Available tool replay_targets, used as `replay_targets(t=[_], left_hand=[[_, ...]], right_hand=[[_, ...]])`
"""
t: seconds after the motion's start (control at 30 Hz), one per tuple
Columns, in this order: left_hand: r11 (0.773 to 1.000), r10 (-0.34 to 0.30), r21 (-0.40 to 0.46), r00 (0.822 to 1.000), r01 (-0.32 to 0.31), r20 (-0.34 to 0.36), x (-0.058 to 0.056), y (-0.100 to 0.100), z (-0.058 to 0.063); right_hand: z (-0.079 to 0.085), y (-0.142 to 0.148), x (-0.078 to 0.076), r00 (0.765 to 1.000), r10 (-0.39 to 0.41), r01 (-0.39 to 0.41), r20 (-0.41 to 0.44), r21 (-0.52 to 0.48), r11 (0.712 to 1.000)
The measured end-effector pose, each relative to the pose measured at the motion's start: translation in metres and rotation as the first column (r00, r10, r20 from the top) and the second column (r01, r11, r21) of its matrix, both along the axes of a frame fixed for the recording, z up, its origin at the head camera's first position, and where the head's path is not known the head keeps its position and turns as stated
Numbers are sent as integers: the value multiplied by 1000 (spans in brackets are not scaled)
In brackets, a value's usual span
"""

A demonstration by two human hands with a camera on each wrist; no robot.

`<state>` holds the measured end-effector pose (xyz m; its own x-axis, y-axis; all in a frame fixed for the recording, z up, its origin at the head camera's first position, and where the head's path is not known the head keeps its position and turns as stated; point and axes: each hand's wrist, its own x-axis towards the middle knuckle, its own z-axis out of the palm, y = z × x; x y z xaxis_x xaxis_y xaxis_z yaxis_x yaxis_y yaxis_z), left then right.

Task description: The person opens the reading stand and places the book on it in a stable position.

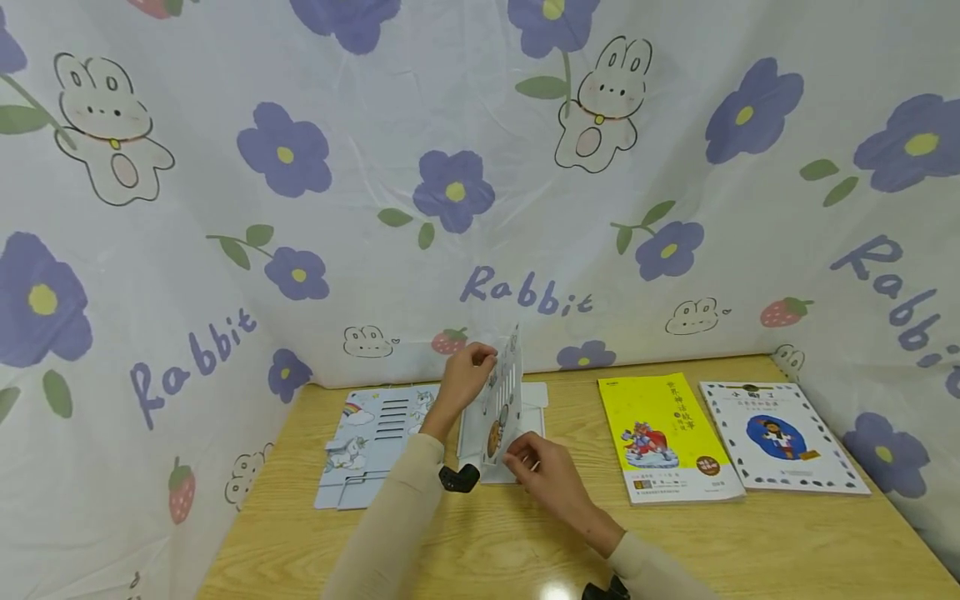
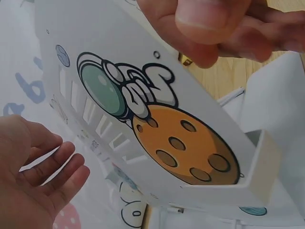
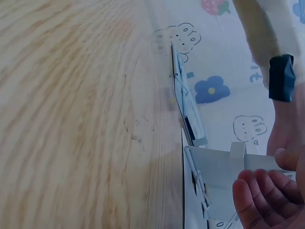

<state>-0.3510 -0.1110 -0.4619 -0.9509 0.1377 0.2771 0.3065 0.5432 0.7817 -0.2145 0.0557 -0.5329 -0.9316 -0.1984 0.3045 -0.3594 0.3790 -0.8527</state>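
Observation:
A white book stand [image 1: 507, 392] with a slotted panel stands upright on edge near the table's middle, over its flat base [image 1: 534, 398]. Its printed side, an astronaut on an orange cratered moon [image 2: 186, 143], faces left. My left hand [image 1: 463, 383] is by the panel's far upper edge, fingers loosely bent; the left wrist view shows them beside the slots. At the panel's near lower corner is my right hand [image 1: 553, 473], its fingers loosely curled and fingertips right at the edge. In the right wrist view its thumb [image 3: 287, 159] overlaps the panel's end.
Left of the hands lies a flat pale-blue book stand [image 1: 375, 429] with unicorn prints. A yellow book [image 1: 660, 433] and a white book [image 1: 783, 437] lie side by side on the right of the wooden table [image 1: 570, 542]. A printed curtain [image 1: 495, 242] hangs behind.

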Motion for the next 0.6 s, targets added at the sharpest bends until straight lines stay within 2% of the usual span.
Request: replay_targets(t=[0.17, 0.33, 0.6], left_hand=[[998, -63, 7, 998, 63, -2, -12, 9, -2], [994, -104, 0, 992, 105, 71, -20, 16, -6], [991, -123, -23, 974, 129, 189, -23, 18, -3]], right_hand=[[1, -9, -3, 1000, -3, 3, -3, 23, 1000], [1, -15, -6, 999, -25, 27, -39, 52, 998], [1, -18, -9, 994, -47, 54, -94, 71, 996]])
